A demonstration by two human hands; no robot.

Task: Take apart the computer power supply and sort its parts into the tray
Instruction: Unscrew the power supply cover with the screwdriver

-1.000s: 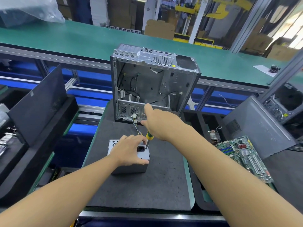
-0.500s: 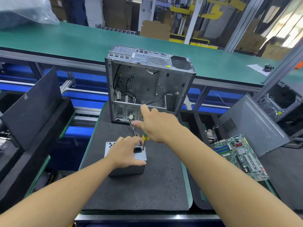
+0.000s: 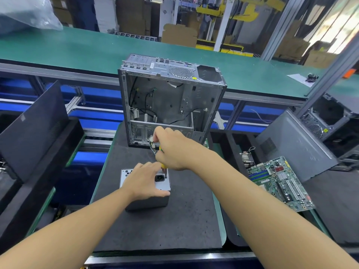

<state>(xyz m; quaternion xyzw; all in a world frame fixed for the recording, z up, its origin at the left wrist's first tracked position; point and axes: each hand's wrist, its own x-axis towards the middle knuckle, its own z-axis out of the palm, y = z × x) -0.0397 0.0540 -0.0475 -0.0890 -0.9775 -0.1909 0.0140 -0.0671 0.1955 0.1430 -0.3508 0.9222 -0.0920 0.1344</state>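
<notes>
Power supply [image 3: 164,185]: grey metal box on the dark foam mat [image 3: 155,230], just in front of the opened computer case [image 3: 171,101].
Left hand [image 3: 143,181]: spans the box top, fingers over the far edge, thumb on the near edge, gripping it.
Right hand [image 3: 172,150]: fingers clamped round a yellow-handled screwdriver [image 3: 164,166], tip down beside the power socket.

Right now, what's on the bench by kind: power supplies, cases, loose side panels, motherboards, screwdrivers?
Power supply: 1
Computer cases: 2, open case on the mat, second case at far right
Loose side panels: 2, dark panel left, grey panel right
Motherboard: 1
Screwdriver: 1
Total: 7
</notes>
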